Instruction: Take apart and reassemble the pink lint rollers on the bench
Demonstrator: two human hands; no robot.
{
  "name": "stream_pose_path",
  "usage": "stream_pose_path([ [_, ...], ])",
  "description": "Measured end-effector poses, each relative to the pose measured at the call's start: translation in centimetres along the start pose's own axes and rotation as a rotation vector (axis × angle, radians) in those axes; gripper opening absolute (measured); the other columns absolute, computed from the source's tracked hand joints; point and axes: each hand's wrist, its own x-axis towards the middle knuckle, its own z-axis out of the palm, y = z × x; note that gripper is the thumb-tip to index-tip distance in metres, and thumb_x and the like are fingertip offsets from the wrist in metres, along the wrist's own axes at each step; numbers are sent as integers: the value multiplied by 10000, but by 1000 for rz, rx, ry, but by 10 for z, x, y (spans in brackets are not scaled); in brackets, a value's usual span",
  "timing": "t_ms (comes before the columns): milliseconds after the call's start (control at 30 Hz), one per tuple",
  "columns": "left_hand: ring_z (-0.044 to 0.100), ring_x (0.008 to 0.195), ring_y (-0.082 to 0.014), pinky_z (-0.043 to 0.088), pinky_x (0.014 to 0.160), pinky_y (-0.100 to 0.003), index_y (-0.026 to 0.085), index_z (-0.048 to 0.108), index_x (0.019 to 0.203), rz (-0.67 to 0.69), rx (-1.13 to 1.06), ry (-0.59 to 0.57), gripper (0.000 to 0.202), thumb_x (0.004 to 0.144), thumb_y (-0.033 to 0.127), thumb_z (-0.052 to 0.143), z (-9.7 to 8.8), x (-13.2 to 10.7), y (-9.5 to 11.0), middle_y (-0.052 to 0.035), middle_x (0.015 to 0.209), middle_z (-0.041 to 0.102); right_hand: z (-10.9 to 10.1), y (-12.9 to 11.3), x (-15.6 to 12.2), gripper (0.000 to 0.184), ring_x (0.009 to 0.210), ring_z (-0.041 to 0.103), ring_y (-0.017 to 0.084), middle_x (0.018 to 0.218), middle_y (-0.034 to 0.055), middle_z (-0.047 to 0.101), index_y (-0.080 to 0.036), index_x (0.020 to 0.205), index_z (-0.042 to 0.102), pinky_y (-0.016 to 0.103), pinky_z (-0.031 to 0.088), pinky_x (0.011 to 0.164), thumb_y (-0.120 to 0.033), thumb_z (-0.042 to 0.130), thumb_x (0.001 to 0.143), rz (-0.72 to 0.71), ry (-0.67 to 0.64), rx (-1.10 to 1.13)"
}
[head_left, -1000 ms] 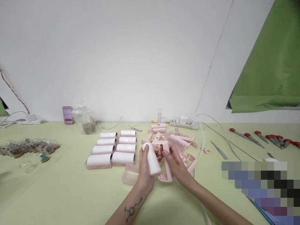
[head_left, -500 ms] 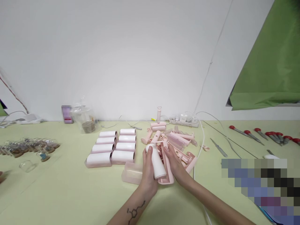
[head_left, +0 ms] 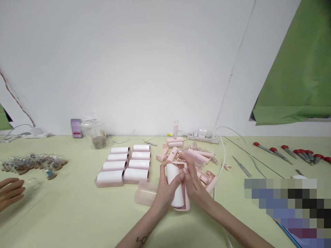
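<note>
My left hand (head_left: pixel 164 187) is wrapped round a white lint roll (head_left: pixel 174 187), its thumb lying across the upper front. Against the roll's right side is a pink plastic roller holder (head_left: pixel 187 203), gripped by my right hand (head_left: pixel 193 181). The roll sits at the holder's opening; whether it is fully seated I cannot tell. Beside my left wrist lies a translucent pink cover (head_left: pixel 146 192). Behind my hands is a heap of pink handles and frames (head_left: pixel 200 156). Two columns of white rolls in pink cases (head_left: pixel 111 177) lie to the left.
Another person's hand (head_left: pixel 10 193) is at the left edge, near small glass domes (head_left: pixel 28 163). A white cable (head_left: pixel 224 151) runs across the table on the right. Beyond it lie a knife-like tool (head_left: pixel 241 166) and red-ended tools (head_left: pixel 280 155). A power strip (head_left: pixel 204 138) stands by the wall.
The roll and holder have come together and turned more upright, a little nearer to me. My left thumb has moved across the roll towards the holder. Another person's hand has come in at left.
</note>
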Motion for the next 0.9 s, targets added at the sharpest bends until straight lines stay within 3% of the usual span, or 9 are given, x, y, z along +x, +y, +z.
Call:
stream_pose_path([
  [100,588,790,-179,463,667,-268,243,374,1112,38,276,-149,548,656,328,665,-18,2,20,-2,897,605,-21,-8,10,333,1111,439,191,1218,57,478,-269,1233,373,324,389,887,-320,285,916,-184,-250,-108],
  [200,569,807,-201,446,688,-281,212,497,1044,-3,659,-246,493,607,346,683,-34,-1,37,-4,894,611,-40,-17,17,301,992,522,199,1087,59,580,-247,1172,463,306,421,796,-284,355,894,-318,-417,-321],
  [367,574,792,-215,421,629,-253,236,564,968,-78,1075,-387,475,553,429,690,-42,-13,56,11,881,630,-46,-33,17,256,690,543,214,798,81,616,-140,927,576,289,394,561,-270,549,708,-420,-663,-676],
  [533,584,761,-203,385,556,-217,264,550,986,-59,1241,-527,484,554,433,687,-36,-19,86,25,873,640,-38,-53,11,125,609,468,180,714,82,563,-123,768,543,273,344,528,-222,489,714,-483,-707,-763],
  [667,589,719,-192,380,533,-211,277,561,995,-38,1297,-592,457,577,426,668,-33,-22,102,30,836,650,-40,-61,11,65,595,458,158,710,59,551,-147,749,515,254,338,518,-160,456,724,-433,-722,-686],
  [767,595,666,-182,383,512,-206,299,578,995,9,1245,-614,389,617,363,642,-36,-28,103,36,765,658,-49,-61,12,66,618,494,156,735,38,569,-174,792,521,256,367,533,-208,492,744,-371,-742,-540],
  [900,604,687,-189,419,541,-220,282,596,959,29,1090,-543,313,646,283,600,-43,-34,95,23,795,656,-60,-57,14,202,711,560,181,817,32,615,-225,925,570,274,430,575,-372,495,807,-188,-731,-312],
])
